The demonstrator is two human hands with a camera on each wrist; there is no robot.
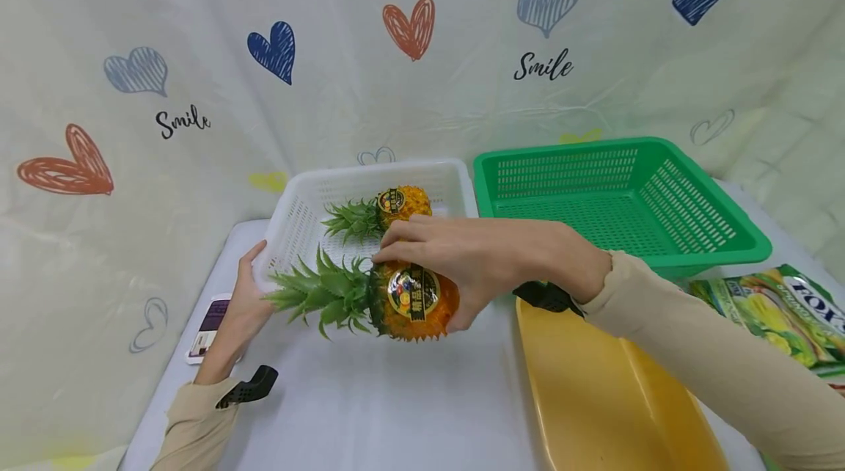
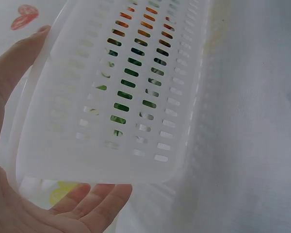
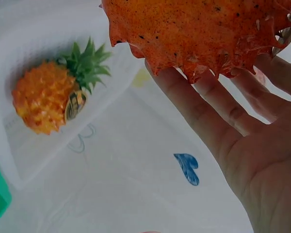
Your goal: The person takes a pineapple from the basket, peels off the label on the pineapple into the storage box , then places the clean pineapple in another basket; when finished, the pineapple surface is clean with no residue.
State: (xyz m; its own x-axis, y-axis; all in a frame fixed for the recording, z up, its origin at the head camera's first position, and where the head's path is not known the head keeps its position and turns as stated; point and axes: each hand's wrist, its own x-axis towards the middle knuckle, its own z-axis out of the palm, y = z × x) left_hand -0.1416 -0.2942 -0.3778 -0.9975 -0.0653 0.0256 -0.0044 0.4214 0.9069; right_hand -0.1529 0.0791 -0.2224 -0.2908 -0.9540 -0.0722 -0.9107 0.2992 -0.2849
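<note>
My right hand (image 1: 455, 254) grips an orange pineapple (image 1: 403, 302) with a green leafy crown and a round black-and-gold label. Held sideways over the near rim of a white plastic basket (image 1: 300, 196), its crown points left. Spiky orange skin rests against the fingers (image 3: 208, 104) in the right wrist view. A second, yellow-orange pineapple (image 1: 405, 205) lies inside the basket, crown to the left. At the basket's near left corner, my left hand (image 1: 249, 298) holds the rim; the left wrist view shows the thumb and fingers around the perforated end.
A green basket (image 1: 700, 265) stands right of the white one. Closer to me is a yellow tray (image 1: 594, 383), partly under the right forearm. Green snack packets (image 1: 785, 313) lie at the far right. A phone (image 1: 210, 328) is beside the left wrist. Behind hangs a heart-printed sheet (image 1: 343, 75).
</note>
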